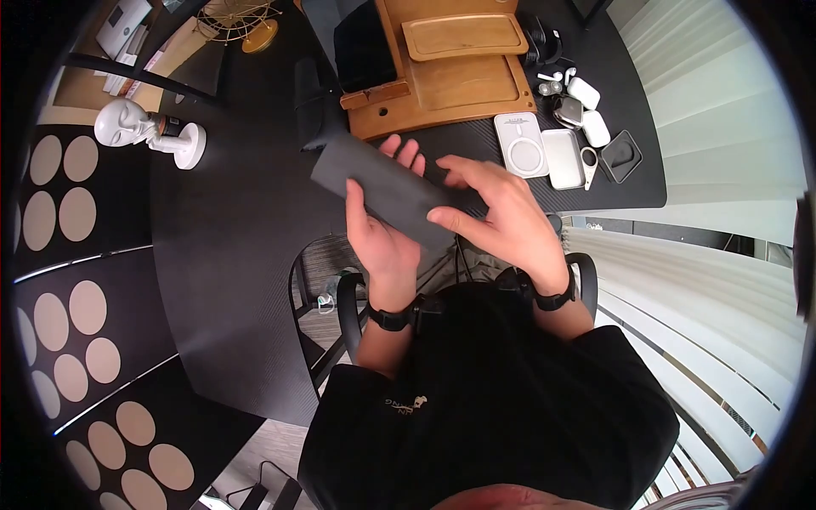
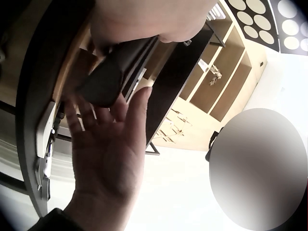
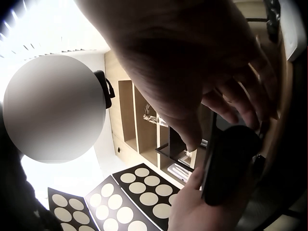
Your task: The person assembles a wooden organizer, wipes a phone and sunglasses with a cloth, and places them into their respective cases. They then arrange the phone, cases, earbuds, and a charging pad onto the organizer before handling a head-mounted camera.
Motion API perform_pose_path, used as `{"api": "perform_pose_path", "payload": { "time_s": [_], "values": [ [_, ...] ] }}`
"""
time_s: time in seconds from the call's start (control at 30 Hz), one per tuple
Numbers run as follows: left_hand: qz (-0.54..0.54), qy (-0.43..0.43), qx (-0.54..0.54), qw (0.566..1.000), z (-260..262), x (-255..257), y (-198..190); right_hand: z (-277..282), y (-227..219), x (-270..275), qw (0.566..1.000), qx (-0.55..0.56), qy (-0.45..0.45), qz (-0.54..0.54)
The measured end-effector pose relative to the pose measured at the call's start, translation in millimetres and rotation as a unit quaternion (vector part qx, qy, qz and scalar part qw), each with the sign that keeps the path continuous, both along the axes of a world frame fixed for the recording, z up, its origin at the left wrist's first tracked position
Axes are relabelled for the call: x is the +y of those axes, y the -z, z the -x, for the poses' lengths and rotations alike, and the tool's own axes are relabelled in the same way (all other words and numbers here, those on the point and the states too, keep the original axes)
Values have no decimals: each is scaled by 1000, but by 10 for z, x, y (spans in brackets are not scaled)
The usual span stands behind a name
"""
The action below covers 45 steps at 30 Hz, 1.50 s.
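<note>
A long dark grey case, in the shape of a glasses case (image 1: 378,187), is held slanted above the desk's front edge. My left hand (image 1: 381,242) grips it from below, thumb over the near side and fingertips showing past the far side. By the case's right end is my right hand (image 1: 506,212), its thumb tip overlapping that end in the head view. The left wrist view shows the right palm (image 2: 108,159) facing the case, fingers stretched toward its rounded end. In the right wrist view the case (image 3: 231,161) stands in the left hand, below the right fingers.
Behind the hands sits a wooden desk organiser (image 1: 442,102). To the right lie a white box with a round charger print (image 1: 520,144), an open white tray (image 1: 563,160) and several earbud cases (image 1: 584,93). A white bust (image 1: 127,123) stands left on the black desk (image 1: 229,221).
</note>
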<state>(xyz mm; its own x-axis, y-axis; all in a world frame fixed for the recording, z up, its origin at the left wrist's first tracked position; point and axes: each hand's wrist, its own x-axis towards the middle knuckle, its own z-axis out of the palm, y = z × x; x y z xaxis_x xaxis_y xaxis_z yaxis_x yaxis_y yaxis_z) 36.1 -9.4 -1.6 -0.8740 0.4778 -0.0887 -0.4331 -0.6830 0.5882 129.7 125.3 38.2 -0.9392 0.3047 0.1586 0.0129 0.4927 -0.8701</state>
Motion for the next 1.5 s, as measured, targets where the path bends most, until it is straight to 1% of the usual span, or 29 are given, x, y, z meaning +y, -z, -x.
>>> {"api": "perform_pose_path", "payload": {
  "time_s": [0.03,0.07,0.1,0.13,0.2,0.27,0.33,0.4,0.47,0.53,0.6,0.63,0.73,0.77,0.8,0.87,0.93,1.0,1.03,1.07,1.13,1.17,1.23,1.27,1.3,1.33,1.4,1.47,1.5],
  "values": [
    [-9,-19,27,999,-21,21,-33,11,8,14,1000,0,0,0],
    [-17,-38,55,998,-34,27,-56,33,27,42,996,-37,-45,62],
    [-17,-39,55,998,-35,19,-70,52,49,68,986,-74,-90,123],
    [-1,-19,84,996,-33,7,-81,58,115,81,985,-74,-90,123],
    [15,0,113,993,7,-56,-92,60,268,108,979,45,-97,172],
    [31,62,173,982,122,-203,-83,44,261,169,975,97,-62,191],
    [43,50,154,986,207,-305,-53,-1,214,253,972,92,-50,210],
    [54,35,137,988,273,-380,-45,-25,225,339,958,139,1,251],
    [151,108,174,967,287,-440,-41,-58,241,370,956,102,40,273],
    [161,114,180,964,302,-473,0,-38,213,377,944,168,47,282],
    [160,224,252,928,360,-535,26,-54,268,409,953,161,51,253],
    [183,250,229,923,303,-523,-76,-50,221,379,956,156,29,248],
    [223,246,280,900,294,-541,-104,-33,246,350,949,171,-3,266],
    [247,192,325,892,320,-583,-84,-31,266,356,939,189,-13,287],
    [248,192,326,892,368,-645,-70,-27,266,368,939,190,-12,288],
    [236,27,301,923,499,-776,-115,-26,258,396,930,227,1,288],
    [200,-63,242,947,677,-883,-314,-56,262,430,940,225,13,255],
    [258,-141,253,922,987,-1000,-390,-72,272,476,945,226,20,234],
    [311,-200,271,889,1112,-982,-444,-81,276,479,944,229,21,236],
    [386,-205,273,857,1230,-1016,-482,-88,282,487,944,228,24,237],
    [491,-174,255,815,1479,-1088,-469,-113,281,498,944,227,29,239],
    [491,-174,257,814,1614,-1134,-430,-120,277,502,947,222,29,230],
    [569,-101,271,770,1845,-1176,-307,-131,282,523,950,219,29,222],
    [569,-100,273,769,1903,-1162,-253,-139,281,525,951,213,31,223],
    [602,-68,282,744,1963,-1144,-195,-145,280,530,952,208,34,223],
    [632,-37,290,717,1976,-1093,-191,-151,279,537,951,209,36,223],
    [638,-22,299,709,1974,-1015,-158,-159,265,539,955,201,32,214],
    [701,27,306,644,1945,-919,-223,-161,239,536,953,199,34,224],
    [700,28,314,641,1976,-905,-216,-159,232,529,952,196,35,234]
  ]
}}
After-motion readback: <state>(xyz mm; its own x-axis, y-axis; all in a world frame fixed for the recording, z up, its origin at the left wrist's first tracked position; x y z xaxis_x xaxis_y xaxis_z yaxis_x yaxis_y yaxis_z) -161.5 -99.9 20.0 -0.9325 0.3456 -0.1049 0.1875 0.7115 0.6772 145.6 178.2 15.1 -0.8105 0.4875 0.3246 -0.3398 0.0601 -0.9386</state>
